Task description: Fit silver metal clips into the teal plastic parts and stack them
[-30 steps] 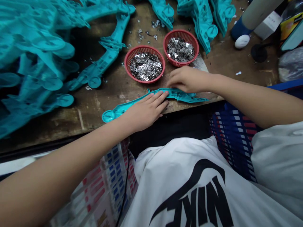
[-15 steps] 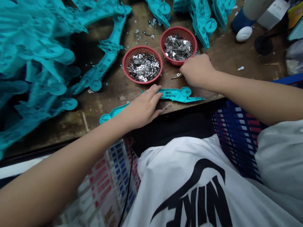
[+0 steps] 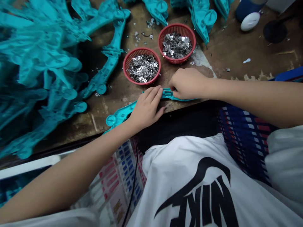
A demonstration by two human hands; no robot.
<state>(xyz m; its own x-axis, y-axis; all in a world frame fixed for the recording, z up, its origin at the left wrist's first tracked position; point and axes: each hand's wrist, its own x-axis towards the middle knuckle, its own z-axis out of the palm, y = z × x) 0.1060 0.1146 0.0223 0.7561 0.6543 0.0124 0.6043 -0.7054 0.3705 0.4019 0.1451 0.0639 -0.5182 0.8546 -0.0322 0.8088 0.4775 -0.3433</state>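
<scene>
A long turquoise plastic part (image 3: 124,112) lies along the table's near edge, with a round disc at its left end. My left hand (image 3: 148,107) rests flat across its middle, fingers stretched out and thumb apart. My right hand (image 3: 189,83) is closed over the part's right half, fingertips at a small slotted recess. From its fingers a thin metal tool (image 3: 167,91) points left along the recess; its kind is not clear. Behind the hands stand two red baskets, the left basket (image 3: 124,70) and the right basket (image 3: 194,40), both filled with small shiny metal clips.
Turquoise parts (image 3: 56,60) are heaped at the left, and more stacks (image 3: 201,19) lie at the back. Loose clips (image 3: 137,36) are scattered behind the baskets. A white oval object (image 3: 250,21) sits at the back right. A blue plastic crate (image 3: 241,138) is below the table edge.
My right hand has moved from beside the right basket down and left onto the turquoise part, with the thin metal tool. My left hand stays on the part. The view has shifted slightly.
</scene>
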